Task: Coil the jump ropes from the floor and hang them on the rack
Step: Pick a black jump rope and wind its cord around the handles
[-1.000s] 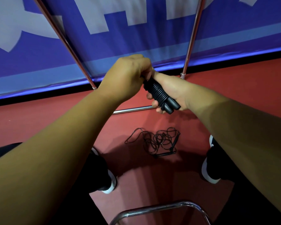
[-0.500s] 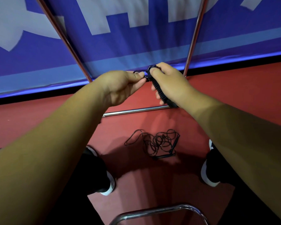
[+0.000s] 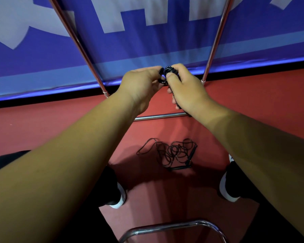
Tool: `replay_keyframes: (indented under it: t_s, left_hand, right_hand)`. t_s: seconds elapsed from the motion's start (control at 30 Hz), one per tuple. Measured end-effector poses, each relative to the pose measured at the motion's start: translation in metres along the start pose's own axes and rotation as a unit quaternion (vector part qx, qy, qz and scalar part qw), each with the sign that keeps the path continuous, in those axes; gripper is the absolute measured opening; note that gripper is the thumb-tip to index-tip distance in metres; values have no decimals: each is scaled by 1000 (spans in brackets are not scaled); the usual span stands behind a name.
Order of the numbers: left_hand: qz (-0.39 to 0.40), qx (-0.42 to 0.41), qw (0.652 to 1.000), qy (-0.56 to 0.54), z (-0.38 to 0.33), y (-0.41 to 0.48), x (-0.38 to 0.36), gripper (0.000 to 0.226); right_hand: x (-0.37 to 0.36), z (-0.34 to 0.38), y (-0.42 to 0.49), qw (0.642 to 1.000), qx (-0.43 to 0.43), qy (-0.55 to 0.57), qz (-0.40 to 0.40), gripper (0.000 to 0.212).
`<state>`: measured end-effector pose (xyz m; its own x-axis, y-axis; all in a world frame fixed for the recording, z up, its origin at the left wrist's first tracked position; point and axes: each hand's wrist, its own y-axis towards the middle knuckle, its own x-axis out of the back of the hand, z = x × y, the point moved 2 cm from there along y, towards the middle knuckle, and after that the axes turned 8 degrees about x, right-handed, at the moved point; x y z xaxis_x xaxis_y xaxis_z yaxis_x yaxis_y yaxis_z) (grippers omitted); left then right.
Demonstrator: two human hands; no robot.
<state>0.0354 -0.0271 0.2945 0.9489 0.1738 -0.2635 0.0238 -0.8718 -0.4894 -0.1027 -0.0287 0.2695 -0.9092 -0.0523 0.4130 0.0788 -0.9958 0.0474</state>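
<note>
Both hands meet at 12 o'clock from the middle of the view, held out over the floor (image 3: 42, 123). The right hand (image 3: 188, 92) is curled round the coiled jump rope (image 3: 168, 70), a black bundle that runs down through the fist. Most of it is hidden behind the back of the hand; only the looped top by the thumb and a ribbed dark strip at the hand's 7 o'clock edge show. The left hand (image 3: 140, 85) touches it from 9 o'clock, thumb and fingertips pinching a black loop at the bundle's top end (how many turns it holds is too small to make out). The handles cannot be told apart from the cord.

At 6 o'clock from the hands, well below them, the loose jump rope (image 3: 172, 153) lies on the red floor in a tangle of thin loops, with one strand trailing toward 9 o'clock and two slim black handles at its 4 o'clock side.

The rack (image 3: 158, 117) shows only in pieces: a chrome crossbar low behind the hands, partly covered by the right wrist, two slanting tubes rising to 11 and 1 o'clock and cut off by the top edge, and a bent tube at 6 o'clock cut off by the bottom edge. Behind it hangs a blue banner (image 3: 147, 41) with pale lettering, cropped and unreadable. A shoe (image 3: 119, 199) at 7 o'clock and another shoe (image 3: 226, 190) at 4 o'clock are half hidden under the forearms.
</note>
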Motion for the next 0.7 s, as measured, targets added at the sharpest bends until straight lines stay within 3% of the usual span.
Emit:
replay_keyframes:
  t_s: [0.17, 0.43, 0.6, 0.7]
  left_hand:
    - [-3, -20, 999, 36, -4, -6, -3, 29]
    - [-30, -10, 995, 94, -4, -2, -1, 19]
    - [-35, -72, 973, 216, 1, 3, 3, 44]
    - [-29, -88, 969, 228, 2, 4, 5, 40]
  right_hand:
    - [1, -1, 0, 1000, -13, -4, -10, 17]
    - [2, 0, -5, 999, -25, 22, -6, 16]
    - [3, -2, -7, 999, -24, 20, 9, 18]
    - [4, -2, -7, 999, -21, 36, 12, 19]
